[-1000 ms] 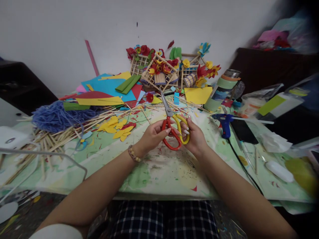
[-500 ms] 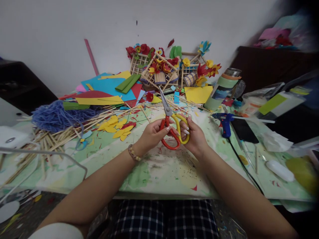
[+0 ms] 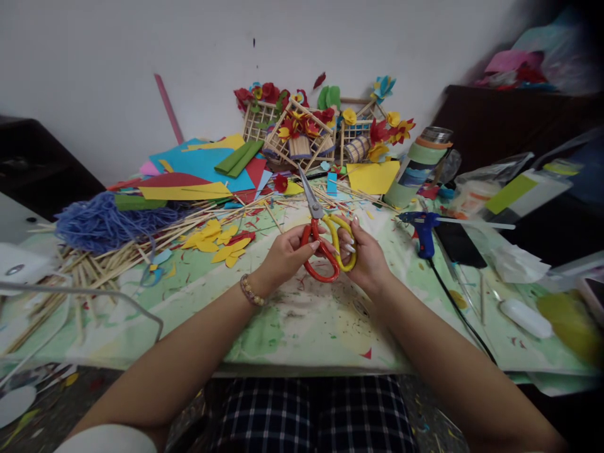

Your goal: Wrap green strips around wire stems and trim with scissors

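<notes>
A pair of scissors (image 3: pixel 313 204) is held up over the near middle of the table, blades together and pointing away from me. One handle loop is red, the other yellow. My left hand (image 3: pixel 289 253) is closed round the red loop, thumb on top. My right hand (image 3: pixel 365 258) grips the yellow loop with its fingers curled through it. Beyond the left hand lie cut yellow paper petals (image 3: pixel 207 236) with some red ones. A small red paper scrap (image 3: pixel 367 353) rests on the stained tablecloth (image 3: pixel 306 333) below the hands.
Blue yarn (image 3: pixel 108 220) and thin wooden sticks (image 3: pixel 101 267) spread at left. Coloured paper sheets (image 3: pixel 189 165) and stick frames with paper flowers (image 3: pixel 302 135) stand behind. At right are a flask (image 3: pixel 418 167), a blue glue gun (image 3: pixel 425 233) and a dark phone (image 3: pixel 458 244).
The view has shifted slightly, moving most things a little left in the picture. Both hands keep the same hold on the scissors.
</notes>
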Demonstrator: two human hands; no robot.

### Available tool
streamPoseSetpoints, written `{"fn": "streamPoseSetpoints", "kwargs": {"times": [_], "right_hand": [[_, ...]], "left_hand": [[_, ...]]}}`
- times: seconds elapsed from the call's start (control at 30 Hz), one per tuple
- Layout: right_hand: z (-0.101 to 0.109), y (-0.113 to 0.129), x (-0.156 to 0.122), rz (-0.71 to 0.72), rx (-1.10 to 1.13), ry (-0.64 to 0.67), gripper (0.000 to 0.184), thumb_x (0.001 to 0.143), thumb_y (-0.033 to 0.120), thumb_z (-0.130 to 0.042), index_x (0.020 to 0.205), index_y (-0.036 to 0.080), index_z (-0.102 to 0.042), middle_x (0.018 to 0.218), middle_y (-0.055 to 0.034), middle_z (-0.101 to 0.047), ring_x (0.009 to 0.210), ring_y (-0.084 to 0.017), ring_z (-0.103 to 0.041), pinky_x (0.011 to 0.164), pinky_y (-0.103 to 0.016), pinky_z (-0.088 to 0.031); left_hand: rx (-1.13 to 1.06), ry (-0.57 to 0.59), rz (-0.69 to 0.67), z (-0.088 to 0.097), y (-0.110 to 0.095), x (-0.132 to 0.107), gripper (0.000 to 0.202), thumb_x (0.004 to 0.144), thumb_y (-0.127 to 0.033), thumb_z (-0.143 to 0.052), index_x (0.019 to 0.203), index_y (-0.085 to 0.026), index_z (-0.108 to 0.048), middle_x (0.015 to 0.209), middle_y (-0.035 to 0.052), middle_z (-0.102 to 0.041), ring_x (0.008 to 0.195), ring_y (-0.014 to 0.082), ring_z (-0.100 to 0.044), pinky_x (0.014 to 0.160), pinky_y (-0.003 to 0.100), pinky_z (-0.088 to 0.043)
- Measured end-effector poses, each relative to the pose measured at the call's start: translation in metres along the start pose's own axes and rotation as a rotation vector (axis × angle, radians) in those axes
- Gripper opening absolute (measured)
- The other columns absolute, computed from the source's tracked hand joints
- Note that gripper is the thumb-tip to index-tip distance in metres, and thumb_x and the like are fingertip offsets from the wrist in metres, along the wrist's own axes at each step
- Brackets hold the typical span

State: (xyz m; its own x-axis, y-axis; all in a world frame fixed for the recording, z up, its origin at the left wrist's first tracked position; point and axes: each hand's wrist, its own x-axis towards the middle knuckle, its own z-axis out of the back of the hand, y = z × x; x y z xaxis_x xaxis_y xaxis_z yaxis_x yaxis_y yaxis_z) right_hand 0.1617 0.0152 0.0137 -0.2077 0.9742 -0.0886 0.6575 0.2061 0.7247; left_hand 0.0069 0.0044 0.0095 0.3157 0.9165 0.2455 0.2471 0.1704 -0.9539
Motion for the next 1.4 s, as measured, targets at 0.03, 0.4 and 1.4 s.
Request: {"fn": "streamPoseSetpoints", "kwargs": {"times": [0.03,0.4,1.4], "right_hand": [[0.000,0.000,0.000,0.000,0.007,-0.004,0.022,0.084,0.038,-0.057,0.091,0.018,-0.059,0.050,0.0089,-0.037,0.037,-0.004,-0.031,0.035,-0.014,-0.029],[0.004,-0.002,0.002,0.024,-0.019,0.024,0.022,0.082,0.039,-0.059,0.088,0.018,-0.060,0.050,0.0084,-0.038,0.038,-0.005,-0.031,0.035,-0.014,-0.030],[0.021,-0.010,0.018,0.381,-0.735,-0.021,0.033,0.075,0.050,-0.062,0.091,0.021,-0.062,0.078,-0.0010,-0.063,0.068,-0.013,-0.057,0.069,-0.029,-0.049]], "left_hand": [[-0.002,0.000,-0.002,0.000,0.000,0.000,0.028,0.077,-0.027,-0.064,0.099,-0.010,-0.058,0.085,0.0094,-0.071,0.083,0.0198,-0.068,0.080,0.032,-0.053],[-0.005,0.003,0.013,-0.002,-0.001,0.001,0.020,0.077,-0.028,-0.065,0.086,-0.012,-0.057,0.080,0.0070,-0.069,0.075,0.0164,-0.066,0.075,0.030,-0.053],[-0.035,-0.120,0.045,0.002,0.013,0.004,0.020,0.077,-0.031,-0.065,0.078,-0.013,-0.056,0.064,0.0000,-0.062,0.057,0.0085,-0.056,0.058,0.019,-0.046]]}}
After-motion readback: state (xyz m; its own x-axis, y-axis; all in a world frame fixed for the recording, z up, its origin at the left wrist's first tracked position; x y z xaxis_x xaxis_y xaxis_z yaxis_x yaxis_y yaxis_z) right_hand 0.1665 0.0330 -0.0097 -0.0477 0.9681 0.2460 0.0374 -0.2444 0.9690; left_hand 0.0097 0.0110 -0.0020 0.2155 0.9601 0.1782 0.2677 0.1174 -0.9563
